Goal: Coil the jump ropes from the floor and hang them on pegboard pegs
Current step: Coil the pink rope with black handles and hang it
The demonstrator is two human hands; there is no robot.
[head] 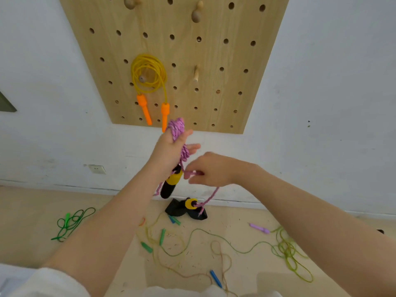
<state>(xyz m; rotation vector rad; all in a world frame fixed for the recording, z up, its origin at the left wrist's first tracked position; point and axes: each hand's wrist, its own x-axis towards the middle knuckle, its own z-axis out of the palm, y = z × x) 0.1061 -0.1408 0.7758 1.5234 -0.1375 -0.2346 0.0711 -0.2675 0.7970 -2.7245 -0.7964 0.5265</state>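
My left hand (171,147) holds a coil of pink braided jump rope (177,127) wound around its palm, just below the wooden pegboard (205,61). One black-and-yellow handle (171,183) hangs under that hand. My right hand (211,169) pinches the loose pink strand beside it. The strand runs down to the second black-and-yellow handle (191,204), which dangles near the floor. A yellow rope with orange handles (149,73) hangs coiled on a peg. A bare peg (195,73) sticks out to its right.
Several ropes lie loose on the wooden floor: a green one (71,221) at left, a yellow-green one (287,249) at right, a brownish one (220,260) with blue handles (215,277). A purple handle (259,228) lies at right. Two more pegs (197,12) sit high on the board.
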